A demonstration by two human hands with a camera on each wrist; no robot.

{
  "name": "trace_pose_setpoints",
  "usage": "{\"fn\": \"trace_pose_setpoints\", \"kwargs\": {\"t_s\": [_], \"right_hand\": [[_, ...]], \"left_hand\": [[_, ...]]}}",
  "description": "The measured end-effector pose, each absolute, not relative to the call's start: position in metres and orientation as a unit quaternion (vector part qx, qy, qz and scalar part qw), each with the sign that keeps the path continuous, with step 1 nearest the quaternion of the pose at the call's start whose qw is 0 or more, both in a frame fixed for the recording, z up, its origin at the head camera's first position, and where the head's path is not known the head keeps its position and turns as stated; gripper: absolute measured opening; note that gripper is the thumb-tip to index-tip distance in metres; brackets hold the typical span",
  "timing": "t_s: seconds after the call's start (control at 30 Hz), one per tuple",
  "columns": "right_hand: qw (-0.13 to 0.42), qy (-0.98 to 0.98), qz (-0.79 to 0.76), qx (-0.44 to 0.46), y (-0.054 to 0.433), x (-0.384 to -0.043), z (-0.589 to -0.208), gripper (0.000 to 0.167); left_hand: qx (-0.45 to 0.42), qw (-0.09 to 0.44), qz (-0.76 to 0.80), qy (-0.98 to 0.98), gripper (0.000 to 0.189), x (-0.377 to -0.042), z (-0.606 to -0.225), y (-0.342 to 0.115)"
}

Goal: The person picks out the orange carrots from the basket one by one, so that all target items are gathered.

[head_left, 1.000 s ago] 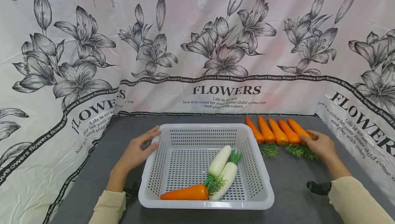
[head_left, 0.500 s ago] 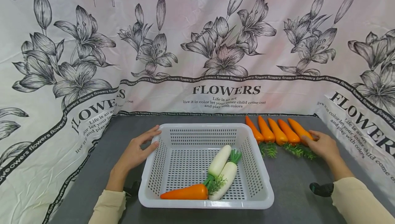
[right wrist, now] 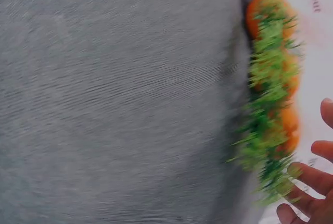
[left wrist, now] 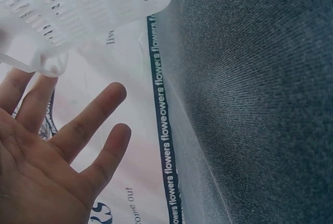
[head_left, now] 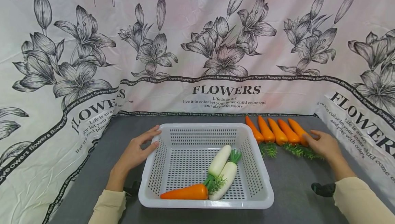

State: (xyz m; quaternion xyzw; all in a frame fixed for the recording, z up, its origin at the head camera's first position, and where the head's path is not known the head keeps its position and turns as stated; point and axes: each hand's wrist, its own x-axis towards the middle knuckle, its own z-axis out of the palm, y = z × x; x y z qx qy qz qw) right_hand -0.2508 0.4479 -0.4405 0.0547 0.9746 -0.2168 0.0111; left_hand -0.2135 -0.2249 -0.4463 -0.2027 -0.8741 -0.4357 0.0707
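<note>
A white plastic basket (head_left: 203,204) stands at the front, holding one toy carrot (head_left: 185,193) and two white radishes (head_left: 219,160) with green tops. My left hand (head_left: 139,148) touches the basket's left rim; in the left wrist view its extended fingers (left wrist: 91,120) reach up, and some meet the rim. At the right end of a row of several carrots (head_left: 277,133), my right hand (head_left: 324,145) is beside the last carrot (head_left: 297,128), fingertips at its thick end. In the right wrist view its fingers (right wrist: 312,177) are loosely spread by the green leafy tops (right wrist: 270,88).
The dark grey tabletop (head_left: 296,183) lies beneath everything. Behind it and along both sides hangs a white flower-printed cloth (head_left: 228,93). The carrot row stands close to the back cloth and the basket's back right corner. Dark wrist devices (head_left: 323,189) sit at both cuffs.
My right hand has shifted slightly to the right, and its sleeve with it. The rightmost carrot has barely moved. My left hand, the basket and its contents stay put.
</note>
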Motion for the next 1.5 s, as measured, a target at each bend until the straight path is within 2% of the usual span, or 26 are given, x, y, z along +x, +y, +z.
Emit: {"fn": "trace_pose_setpoints", "kwargs": {"t_s": [0.2,0.37,0.67,0.87,1.07,1.33,1.5], "right_hand": [[-0.055,0.972,-0.219,0.059,0.434,-0.259,-0.417,0.082],[-0.094,0.962,-0.255,0.007,0.402,-0.266,-0.390,0.075],[-0.106,0.939,-0.306,-0.121,0.320,-0.260,-0.351,0.062],[-0.090,0.918,-0.312,-0.225,0.270,-0.256,-0.338,0.057],[-0.063,0.897,-0.320,-0.299,0.232,-0.250,-0.340,0.053],[0.014,0.870,-0.296,-0.394,0.188,-0.235,-0.349,0.052],[0.083,0.849,-0.300,-0.427,0.169,-0.230,-0.348,0.052]], "left_hand": [[-0.204,0.071,-0.439,-0.872,0.047,-0.214,-0.446,-0.225],[-0.205,0.071,-0.438,-0.872,0.047,-0.213,-0.446,-0.226],[-0.203,0.065,-0.441,-0.872,0.047,-0.213,-0.447,-0.225],[-0.203,0.065,-0.443,-0.871,0.047,-0.213,-0.446,-0.225],[-0.202,0.065,-0.443,-0.871,0.047,-0.213,-0.445,-0.225],[-0.207,0.068,-0.445,-0.869,0.047,-0.212,-0.443,-0.224],[-0.206,0.066,-0.448,-0.867,0.047,-0.212,-0.444,-0.223]]}}
